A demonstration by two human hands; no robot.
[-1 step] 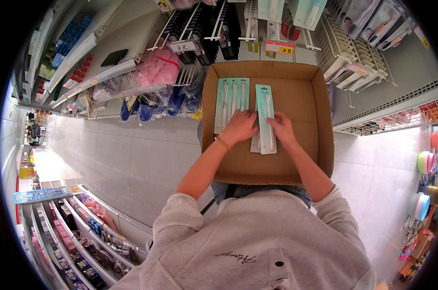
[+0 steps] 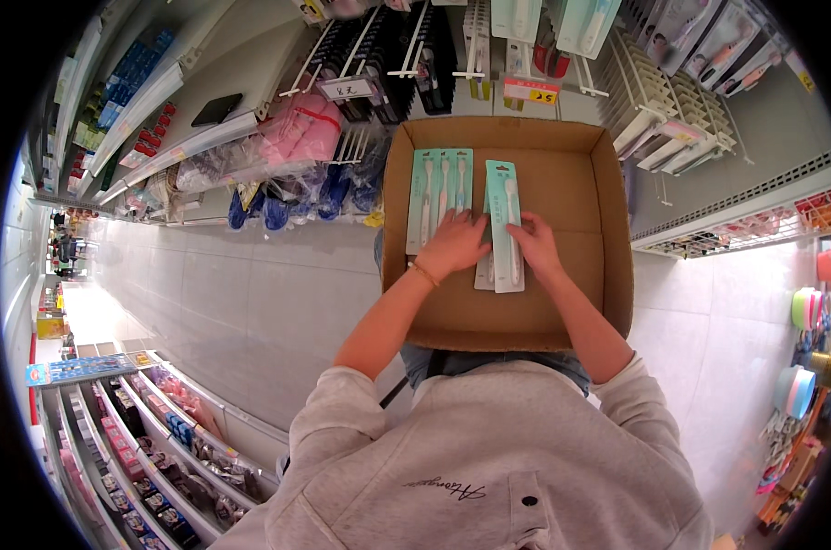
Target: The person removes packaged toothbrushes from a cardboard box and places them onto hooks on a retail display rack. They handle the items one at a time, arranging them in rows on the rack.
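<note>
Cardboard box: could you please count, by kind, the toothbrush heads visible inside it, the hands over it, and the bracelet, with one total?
Toothbrush heads: 4
Left hand and right hand: 2
Bracelet: 1
Total: 7

Reference: cardboard box [image 2: 571, 192]. White price tag [image 2: 347, 88]: dark characters, beyond upper-left corner. Red-and-yellow price tag [image 2: 530, 91]: black digits, beyond far edge. Sweatshirt [image 2: 525, 417]: black cursive lettering, near side.

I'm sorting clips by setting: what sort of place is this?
Probably a shop: dark packs hang in rows from display hooks, with a price tag in front, and tiered racks hold packaged goods at lower left.
</note>
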